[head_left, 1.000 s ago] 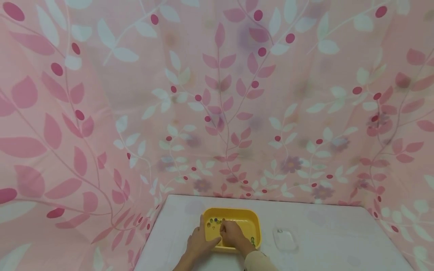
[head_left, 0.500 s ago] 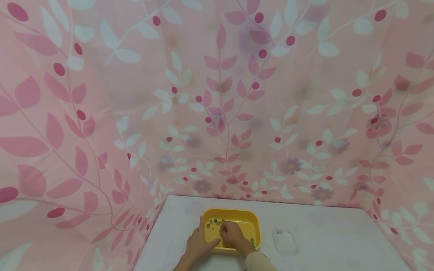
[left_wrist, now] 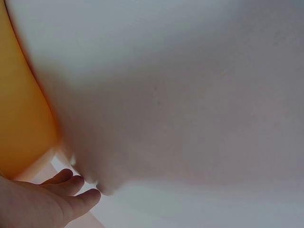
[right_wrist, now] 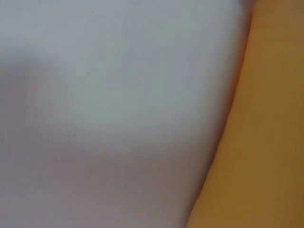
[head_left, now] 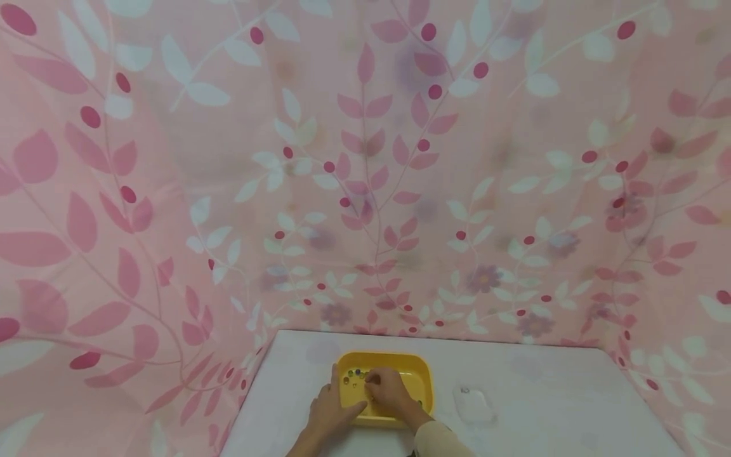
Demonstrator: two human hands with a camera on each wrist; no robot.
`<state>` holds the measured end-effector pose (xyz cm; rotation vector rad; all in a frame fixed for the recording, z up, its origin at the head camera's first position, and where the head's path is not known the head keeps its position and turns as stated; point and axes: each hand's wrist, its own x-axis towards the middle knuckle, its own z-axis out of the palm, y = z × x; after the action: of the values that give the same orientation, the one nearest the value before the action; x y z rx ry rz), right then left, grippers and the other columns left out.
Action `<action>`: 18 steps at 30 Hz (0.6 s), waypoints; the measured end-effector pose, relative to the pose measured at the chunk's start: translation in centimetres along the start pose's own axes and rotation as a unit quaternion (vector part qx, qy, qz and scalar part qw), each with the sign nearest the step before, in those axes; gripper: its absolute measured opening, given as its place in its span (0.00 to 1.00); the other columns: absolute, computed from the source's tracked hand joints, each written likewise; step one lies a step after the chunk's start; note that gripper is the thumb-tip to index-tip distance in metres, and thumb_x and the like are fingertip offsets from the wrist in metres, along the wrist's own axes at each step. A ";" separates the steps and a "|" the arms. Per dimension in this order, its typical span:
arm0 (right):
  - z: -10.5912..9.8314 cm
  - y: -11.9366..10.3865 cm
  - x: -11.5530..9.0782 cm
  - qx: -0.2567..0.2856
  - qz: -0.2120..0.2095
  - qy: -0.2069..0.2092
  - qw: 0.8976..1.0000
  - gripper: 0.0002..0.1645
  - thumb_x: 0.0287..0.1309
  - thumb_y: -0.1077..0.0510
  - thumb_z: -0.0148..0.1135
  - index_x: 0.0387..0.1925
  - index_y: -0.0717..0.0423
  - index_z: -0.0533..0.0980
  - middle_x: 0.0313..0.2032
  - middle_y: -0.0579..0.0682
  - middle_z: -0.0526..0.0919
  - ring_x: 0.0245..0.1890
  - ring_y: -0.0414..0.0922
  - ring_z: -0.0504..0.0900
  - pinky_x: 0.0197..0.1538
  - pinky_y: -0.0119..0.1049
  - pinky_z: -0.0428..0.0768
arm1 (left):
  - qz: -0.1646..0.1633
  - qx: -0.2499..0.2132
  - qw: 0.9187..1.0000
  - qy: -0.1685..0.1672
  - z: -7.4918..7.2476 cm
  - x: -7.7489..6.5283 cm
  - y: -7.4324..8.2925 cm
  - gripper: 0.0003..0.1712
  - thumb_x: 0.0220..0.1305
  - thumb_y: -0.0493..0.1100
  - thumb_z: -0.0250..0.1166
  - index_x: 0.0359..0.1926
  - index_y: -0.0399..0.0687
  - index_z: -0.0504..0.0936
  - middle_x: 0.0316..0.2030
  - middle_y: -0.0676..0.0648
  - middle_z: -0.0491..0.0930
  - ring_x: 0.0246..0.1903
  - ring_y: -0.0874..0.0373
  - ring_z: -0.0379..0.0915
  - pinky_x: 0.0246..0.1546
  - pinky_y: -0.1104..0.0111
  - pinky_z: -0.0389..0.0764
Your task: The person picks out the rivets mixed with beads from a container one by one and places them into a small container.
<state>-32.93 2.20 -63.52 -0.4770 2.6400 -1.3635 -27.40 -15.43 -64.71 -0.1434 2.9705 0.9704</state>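
A yellow tray [head_left: 419,362] with raised walls lies on the white table. My left hand [head_left: 330,409] holds its front left corner, forefinger along the left wall and thumb over the front rim. In the left wrist view, the left fingers [left_wrist: 71,187] show beside the tray's outer wall. Inside the tray, several small glass marbles [head_left: 351,374] sit near the back left. My right hand [head_left: 391,390] is over the tray with curled fingers, tips close to those marbles. Whether it holds a marble is hidden. Another marble [head_left: 420,402] shows near the right wall, partly behind the wrist.
Right of the tray lies a small clear plastic container [head_left: 476,406], with a small shiny spot at its back left corner. Pink leaf-patterned curtains [head_left: 365,254] hang behind and on both sides of the white table [head_left: 542,406].
The right fingers, bunched like a fist before, now reach out a little at the tips toward the back left marbles. The left hand keeps its place on the tray. The view shifts slightly.
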 end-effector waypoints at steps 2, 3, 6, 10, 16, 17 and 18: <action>-0.3 -0.2 -0.1 -0.004 0.003 0.003 1.000 0.05 0.60 0.62 0.66 0.36 0.57 0.84 0.34 0.42 0.85 0.35 0.39 0.78 0.41 0.37 0.80 | -0.002 -0.006 1.000 -0.002 0.0 0.0 0.0 0.71 0.46 0.72 0.70 0.78 0.42 0.43 0.57 0.32 0.74 0.54 0.39 0.73 0.56 0.38 0.68; -0.5 -0.3 -0.1 -0.006 0.004 0.004 1.000 0.05 0.60 0.62 0.66 0.36 0.58 0.84 0.34 0.42 0.85 0.35 0.39 0.78 0.41 0.38 0.81 | -0.002 -0.008 1.000 -0.003 0.0 0.0 0.0 0.71 0.46 0.72 0.70 0.78 0.42 0.43 0.57 0.32 0.74 0.53 0.39 0.73 0.56 0.38 0.69; -0.9 -0.6 -0.2 -0.017 -0.003 0.009 1.000 0.05 0.59 0.62 0.67 0.37 0.58 0.84 0.33 0.42 0.85 0.34 0.38 0.78 0.41 0.37 0.80 | -0.006 -0.013 1.000 -0.006 -0.1 -0.1 0.0 0.72 0.46 0.72 0.71 0.78 0.42 0.43 0.57 0.32 0.74 0.53 0.39 0.73 0.55 0.38 0.69; -1.4 -0.8 -0.5 -0.025 -0.005 0.009 1.000 0.05 0.59 0.62 0.67 0.36 0.58 0.84 0.32 0.42 0.85 0.32 0.38 0.77 0.38 0.34 0.80 | -0.005 -0.009 1.000 -0.009 -0.2 -0.1 0.0 0.72 0.46 0.72 0.71 0.78 0.41 0.43 0.57 0.31 0.73 0.54 0.38 0.73 0.56 0.38 0.68; -2.0 -1.3 -1.1 -0.019 0.012 -0.009 1.000 0.04 0.59 0.61 0.67 0.36 0.57 0.84 0.31 0.42 0.84 0.32 0.39 0.76 0.38 0.34 0.80 | 0.001 -0.008 1.000 -0.007 -0.5 -0.1 0.2 0.71 0.47 0.71 0.71 0.78 0.41 0.43 0.56 0.31 0.74 0.54 0.39 0.73 0.56 0.38 0.68; -2.1 -1.4 -1.2 -0.019 0.010 -0.009 1.000 0.04 0.59 0.62 0.67 0.36 0.58 0.84 0.31 0.42 0.84 0.32 0.39 0.76 0.37 0.34 0.80 | 0.003 -0.009 1.000 -0.007 -0.5 -0.1 0.3 0.71 0.47 0.70 0.71 0.78 0.41 0.43 0.56 0.31 0.74 0.54 0.39 0.73 0.56 0.38 0.68; -2.2 -1.3 -1.3 -0.022 0.006 -0.008 1.000 0.05 0.58 0.62 0.67 0.37 0.58 0.84 0.31 0.43 0.84 0.32 0.39 0.77 0.37 0.34 0.80 | 0.004 -0.010 1.000 -0.008 -0.6 -0.2 0.4 0.70 0.47 0.70 0.71 0.78 0.41 0.43 0.56 0.31 0.74 0.53 0.38 0.73 0.56 0.38 0.68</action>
<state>-32.01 3.59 -61.18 -0.4759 2.6605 -1.2940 -27.25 -15.45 -64.05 -0.1237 2.9503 0.9967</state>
